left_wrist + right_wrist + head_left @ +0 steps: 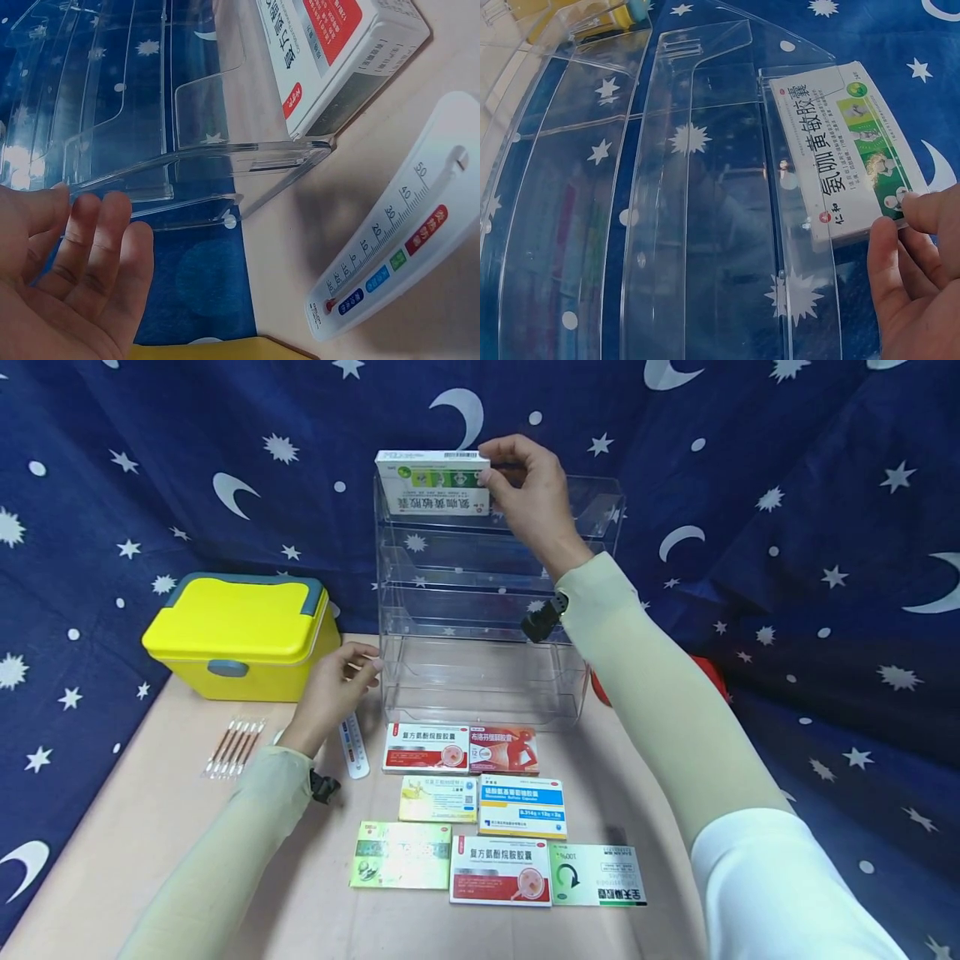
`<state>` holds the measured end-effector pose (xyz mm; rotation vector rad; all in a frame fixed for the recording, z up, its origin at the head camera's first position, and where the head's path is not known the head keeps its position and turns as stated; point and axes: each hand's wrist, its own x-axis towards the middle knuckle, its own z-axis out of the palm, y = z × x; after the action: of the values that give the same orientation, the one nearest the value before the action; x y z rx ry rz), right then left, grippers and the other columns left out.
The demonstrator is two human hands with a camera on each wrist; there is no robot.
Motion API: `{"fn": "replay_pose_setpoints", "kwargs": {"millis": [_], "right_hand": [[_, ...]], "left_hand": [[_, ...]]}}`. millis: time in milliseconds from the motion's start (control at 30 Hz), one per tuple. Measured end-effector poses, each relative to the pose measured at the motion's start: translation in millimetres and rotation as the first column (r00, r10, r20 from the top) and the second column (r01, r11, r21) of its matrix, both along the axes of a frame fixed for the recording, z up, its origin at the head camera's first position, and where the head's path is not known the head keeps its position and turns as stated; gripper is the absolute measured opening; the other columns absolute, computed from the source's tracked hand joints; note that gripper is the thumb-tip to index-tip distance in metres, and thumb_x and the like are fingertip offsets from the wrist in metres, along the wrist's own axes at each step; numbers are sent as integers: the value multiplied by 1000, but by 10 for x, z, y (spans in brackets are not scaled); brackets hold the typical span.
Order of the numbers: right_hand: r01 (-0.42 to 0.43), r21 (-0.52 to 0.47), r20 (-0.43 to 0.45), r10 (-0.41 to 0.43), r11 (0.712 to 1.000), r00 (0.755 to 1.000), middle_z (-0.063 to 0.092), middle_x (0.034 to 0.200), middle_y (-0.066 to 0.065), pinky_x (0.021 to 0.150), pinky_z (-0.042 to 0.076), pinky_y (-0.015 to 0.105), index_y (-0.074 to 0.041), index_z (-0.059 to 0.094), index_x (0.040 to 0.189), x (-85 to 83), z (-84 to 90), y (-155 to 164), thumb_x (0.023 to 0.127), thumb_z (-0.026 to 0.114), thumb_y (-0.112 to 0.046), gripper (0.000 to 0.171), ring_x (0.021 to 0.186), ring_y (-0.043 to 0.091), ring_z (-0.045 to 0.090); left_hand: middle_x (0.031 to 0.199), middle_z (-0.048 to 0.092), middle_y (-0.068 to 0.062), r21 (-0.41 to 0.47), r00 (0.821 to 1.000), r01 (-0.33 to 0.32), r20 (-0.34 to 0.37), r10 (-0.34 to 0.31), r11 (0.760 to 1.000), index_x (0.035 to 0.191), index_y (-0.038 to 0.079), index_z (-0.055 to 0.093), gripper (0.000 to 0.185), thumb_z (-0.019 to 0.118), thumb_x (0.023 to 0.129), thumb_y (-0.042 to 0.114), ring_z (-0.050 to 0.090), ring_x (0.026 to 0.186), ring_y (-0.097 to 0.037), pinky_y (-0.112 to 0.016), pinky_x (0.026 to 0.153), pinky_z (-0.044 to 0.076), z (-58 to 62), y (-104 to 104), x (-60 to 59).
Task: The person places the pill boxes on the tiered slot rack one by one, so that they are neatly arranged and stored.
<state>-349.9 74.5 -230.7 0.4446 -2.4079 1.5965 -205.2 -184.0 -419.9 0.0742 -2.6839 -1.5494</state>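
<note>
A clear acrylic tiered rack point(480, 610) stands at the middle of the table. My right hand point(501, 467) pinches the right end of a green-and-white medicine box point(433, 485) and holds it at the rack's top tier. In the right wrist view the box point(847, 150) lies against the top shelf's clear wall, with my fingertips point(900, 232) on its end. My left hand point(358, 667) rests with straight fingers against the rack's lower left side. The left wrist view shows those fingers point(97, 232) touching the rack's clear edge point(225, 161).
A yellow case point(240, 635) sits left of the rack. Cotton swabs point(234, 747) and a thermometer card point(352, 745) lie near my left wrist. Several medicine boxes point(501, 868) lie in rows in front of the rack. Star-print cloth hangs behind.
</note>
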Motion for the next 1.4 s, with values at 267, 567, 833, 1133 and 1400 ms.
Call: {"fn": "replay_pose_setpoints", "kwargs": {"millis": [267, 567, 833, 1133, 1400], "right_hand": [[18, 41, 26, -19, 999, 999, 63, 125, -2, 87, 54, 30, -19, 67, 129, -35, -34, 5, 101, 64, -13, 29, 109, 11, 62], [82, 72, -56, -78, 994, 995, 63, 123, -5, 95, 45, 26, -23, 69, 128, 175, -54, 152, 102, 63, -20, 26, 113, 7, 56], [-112, 86, -115, 121, 990, 986, 67, 118, -2, 76, 49, 31, -8, 69, 121, 865, -633, 606, 100, 68, -22, 25, 102, 13, 61], [-303, 442, 198, 238, 844, 951, 69, 99, -7, 72, 55, 35, -13, 76, 112, 1607, -1814, 1181, 94, 73, -14, 18, 83, 14, 61], [-323, 603, 251, 210, 730, 945, 59, 80, -13, 59, 46, 31, -14, 70, 131, 1734, -2270, 1354, 96, 73, -25, 37, 72, 13, 54]], "left_hand": [[109, 65, -9, 8, 1000, 11, 16, -11, 1000, 129, 12, 63, 30, 62, 103, 27, 67, 98, -35, -39, 79, 55, 5, 5, 28], [104, 66, -9, -3, 999, 22, -23, -22, 1000, 127, 11, 63, 27, 62, 103, 23, 67, 89, -28, -39, 74, 54, 17, 36, 10], [107, 65, -8, 1, 1000, 7, 14, -7, 1000, 129, 12, 62, 29, 62, 103, 27, 67, 91, -26, -39, 77, 55, 27, 36, 39], [107, 65, -9, -11, 1000, 10, -18, -10, 1000, 130, 10, 62, 31, 61, 104, 27, 67, 89, -24, -37, 75, 55, 4, 20, 48], [104, 67, -10, -8, 998, 17, -68, -17, 1000, 125, 8, 64, 29, 61, 104, 27, 68, 87, -28, -35, 70, 56, -36, 32, 42]]}}
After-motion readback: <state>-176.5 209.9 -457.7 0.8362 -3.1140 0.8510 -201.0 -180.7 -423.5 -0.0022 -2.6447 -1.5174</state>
